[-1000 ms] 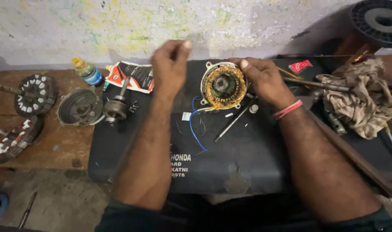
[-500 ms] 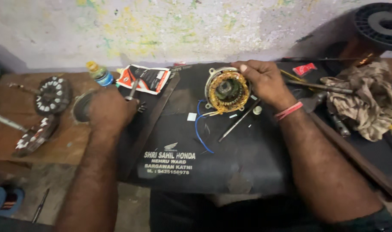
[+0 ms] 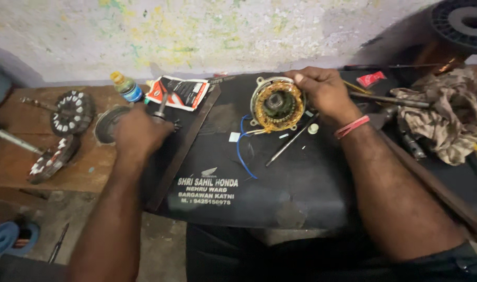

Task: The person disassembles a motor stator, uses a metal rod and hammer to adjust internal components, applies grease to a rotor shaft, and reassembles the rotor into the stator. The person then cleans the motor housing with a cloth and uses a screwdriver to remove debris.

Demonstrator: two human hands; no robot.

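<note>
From my seat I see the right hand (image 3: 324, 94) with its fingers (image 3: 301, 78) closed on the rim of a round motor winding (image 3: 276, 104), which sits tilted up on a black mat (image 3: 280, 177) near its far edge; copper coils ring a dark centre, and a blue wire (image 3: 242, 151) trails from it across the mat toward me. A thin metal rod (image 3: 291, 142) lies just beside the winding, partly tucked under the wrist. The left hand (image 3: 139, 133) rests over something at the mat's left edge: a short metal shaft (image 3: 161, 106) sticks up past the knuckles, but the hand hides what lies beneath, and I cannot tell whether its fingers grip it or only rest on it. Behind that hand a round metal cover (image 3: 107, 122) is half hidden. On the wooden surface (image 3: 19, 162) lie two toothed discs (image 3: 71, 112), a small bottle (image 3: 126, 87) and a red and black packet (image 3: 178, 92). A crumpled rag (image 3: 442, 112) covers tools at the right, and a black spool (image 3: 466, 23) is cut off by the top corner.
</note>
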